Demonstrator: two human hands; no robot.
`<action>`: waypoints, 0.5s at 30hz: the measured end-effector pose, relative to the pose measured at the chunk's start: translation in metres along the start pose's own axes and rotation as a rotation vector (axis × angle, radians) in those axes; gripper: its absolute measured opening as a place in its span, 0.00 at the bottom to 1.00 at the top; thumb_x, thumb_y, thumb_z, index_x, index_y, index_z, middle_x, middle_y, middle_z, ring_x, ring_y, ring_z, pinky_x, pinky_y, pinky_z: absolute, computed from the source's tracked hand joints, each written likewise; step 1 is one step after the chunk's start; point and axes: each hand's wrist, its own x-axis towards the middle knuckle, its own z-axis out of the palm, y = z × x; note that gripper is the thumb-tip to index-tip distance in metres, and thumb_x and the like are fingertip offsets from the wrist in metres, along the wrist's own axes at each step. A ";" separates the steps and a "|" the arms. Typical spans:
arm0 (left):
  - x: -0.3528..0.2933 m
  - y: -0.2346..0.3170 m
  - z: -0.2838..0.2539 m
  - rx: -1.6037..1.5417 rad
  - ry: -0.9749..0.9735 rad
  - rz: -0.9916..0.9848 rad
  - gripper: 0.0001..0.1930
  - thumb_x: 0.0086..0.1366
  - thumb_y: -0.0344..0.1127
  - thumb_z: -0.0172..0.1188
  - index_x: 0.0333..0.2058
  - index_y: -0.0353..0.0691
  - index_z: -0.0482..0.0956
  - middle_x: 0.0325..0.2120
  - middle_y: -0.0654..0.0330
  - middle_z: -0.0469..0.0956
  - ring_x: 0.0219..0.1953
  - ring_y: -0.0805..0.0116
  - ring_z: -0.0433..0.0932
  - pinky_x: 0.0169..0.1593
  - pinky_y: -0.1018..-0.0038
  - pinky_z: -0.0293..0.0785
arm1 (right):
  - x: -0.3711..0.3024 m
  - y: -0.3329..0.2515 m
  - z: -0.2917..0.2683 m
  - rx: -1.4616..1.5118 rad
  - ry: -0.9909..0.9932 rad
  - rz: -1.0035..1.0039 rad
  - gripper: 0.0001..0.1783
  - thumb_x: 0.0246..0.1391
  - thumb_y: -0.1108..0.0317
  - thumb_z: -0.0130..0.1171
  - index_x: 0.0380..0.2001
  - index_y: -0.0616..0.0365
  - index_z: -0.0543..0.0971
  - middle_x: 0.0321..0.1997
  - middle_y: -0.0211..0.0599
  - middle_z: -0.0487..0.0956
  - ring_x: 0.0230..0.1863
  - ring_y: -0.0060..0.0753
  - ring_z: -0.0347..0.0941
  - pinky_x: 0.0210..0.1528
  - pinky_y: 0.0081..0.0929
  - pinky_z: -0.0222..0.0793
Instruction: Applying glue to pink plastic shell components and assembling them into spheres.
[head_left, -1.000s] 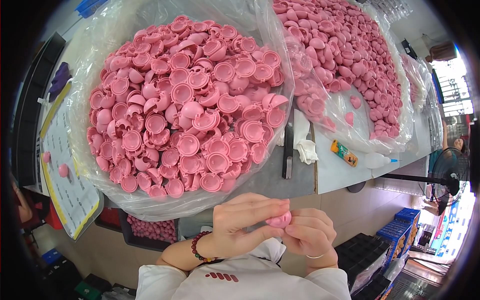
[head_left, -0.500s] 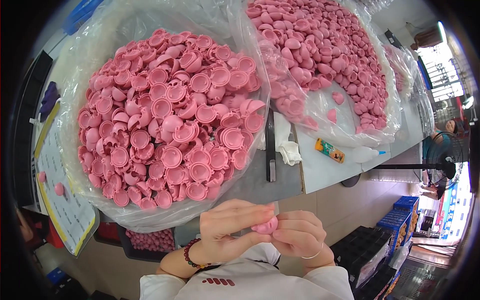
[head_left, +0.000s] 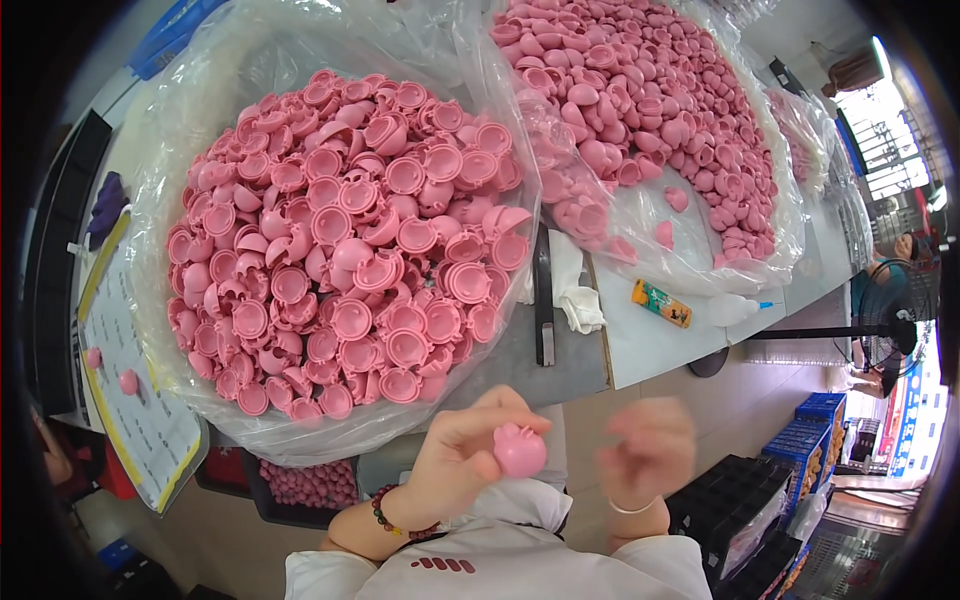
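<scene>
My left hand pinches a round pink plastic ball with small bumps on top, between thumb and fingers in front of my chest. My right hand is apart from the ball, to its right, and smeared by motion, so its fingers cannot be made out. Beyond my left hand, a heap of pink half shells fills a clear plastic bag on the table. A second heap of smooth pink shell pieces lies at the back right in another clear bag.
A dark bar, white tissue, an orange-green tube and a white squeeze bottle lie on the table. Below the left edge, a dark bin holds pink pieces. Black crates and a fan stand right.
My right hand has let go of the ball and moved right. My left hand keeps the ball, which now shows its rounded side, whole. The view has shifted slightly.
</scene>
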 end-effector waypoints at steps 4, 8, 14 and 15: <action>-0.002 0.003 0.001 -0.442 -0.146 -0.230 0.26 0.54 0.56 0.55 0.40 0.38 0.66 0.25 0.62 0.67 0.32 0.68 0.70 0.39 0.73 0.70 | -0.003 0.047 -0.033 -0.204 0.549 0.096 0.16 0.48 0.65 0.56 0.38 0.61 0.67 0.39 0.39 0.68 0.34 0.29 0.65 0.32 0.22 0.64; 0.000 0.005 -0.002 -0.552 -0.168 -0.288 0.27 0.54 0.55 0.56 0.41 0.40 0.62 0.27 0.61 0.69 0.34 0.67 0.71 0.41 0.71 0.71 | -0.003 0.081 -0.054 -0.438 0.637 0.349 0.21 0.48 0.69 0.55 0.46 0.61 0.64 0.46 0.40 0.65 0.46 0.30 0.60 0.43 0.22 0.61; 0.000 0.003 -0.002 -0.580 -0.183 -0.283 0.27 0.54 0.52 0.57 0.42 0.37 0.60 0.30 0.56 0.74 0.37 0.64 0.72 0.43 0.69 0.71 | -0.016 0.106 -0.069 -0.307 0.462 0.562 0.25 0.48 0.71 0.55 0.50 0.63 0.63 0.46 0.37 0.67 0.43 0.25 0.63 0.42 0.19 0.60; 0.000 0.003 -0.002 -0.575 -0.174 -0.284 0.28 0.54 0.52 0.57 0.43 0.37 0.59 0.31 0.55 0.74 0.38 0.63 0.72 0.44 0.69 0.70 | -0.016 0.109 -0.070 -0.309 0.467 0.562 0.25 0.48 0.71 0.55 0.50 0.63 0.63 0.46 0.37 0.67 0.43 0.25 0.63 0.42 0.19 0.60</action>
